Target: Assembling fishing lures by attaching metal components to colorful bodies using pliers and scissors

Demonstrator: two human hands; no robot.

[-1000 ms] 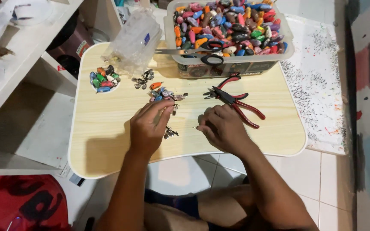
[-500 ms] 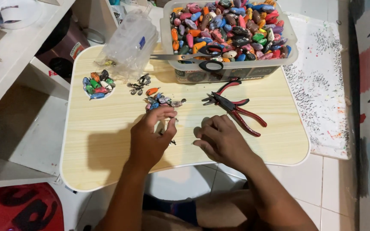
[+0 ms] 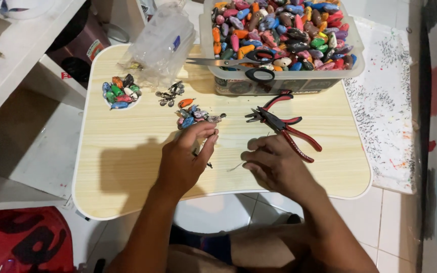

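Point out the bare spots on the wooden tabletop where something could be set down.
Bare wood: the tabletop's left part, below the small bead dish, and the right corner beyond the pliers. Crowded: the back edge with plastic bag, bead tub and scissors, and the middle around the left hand and right hand.

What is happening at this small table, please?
A person sits at a light wooden table with both hands over it. The left hand pinches a tiny piece near a small pile of coloured beads. The right hand seems to hold a thin wire; it is too fine to be sure. Red-handled pliers lie beside it, untouched. Behind them stands a tub full of beads, with scissors across its rim.
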